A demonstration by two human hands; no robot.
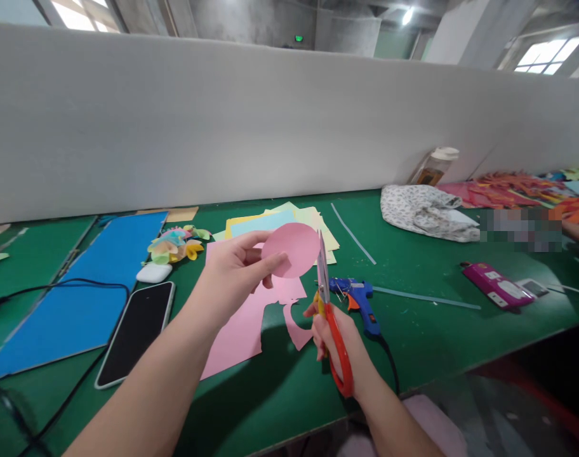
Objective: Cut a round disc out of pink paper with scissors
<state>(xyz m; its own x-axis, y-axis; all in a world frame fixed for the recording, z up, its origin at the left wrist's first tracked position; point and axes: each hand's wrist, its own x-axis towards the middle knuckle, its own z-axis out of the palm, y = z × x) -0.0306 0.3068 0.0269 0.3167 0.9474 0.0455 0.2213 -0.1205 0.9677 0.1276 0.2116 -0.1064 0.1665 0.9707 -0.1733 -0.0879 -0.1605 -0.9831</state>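
Observation:
My left hand (239, 266) pinches a round pink paper disc (296, 244) by its left side, above the table. In my right hand (339, 336) are scissors (337, 346) with red and yellow handles, blades pointing up at the disc's right edge. Whether the blades touch the paper I cannot tell. Below lies a pink paper sheet (237, 339) with a curved piece cut out of it. A curved pink scrap (296, 330) lies beside the scissors.
Just right of the scissors lies a blue glue gun (360, 298) with a cord. Coloured paper sheets (325, 231) are stacked behind. A phone (137, 333), white case (154, 273), blue board (80, 285) and paper flowers (175, 244) stand left; a purple packet (494, 285) and patterned cloth (423, 209) right.

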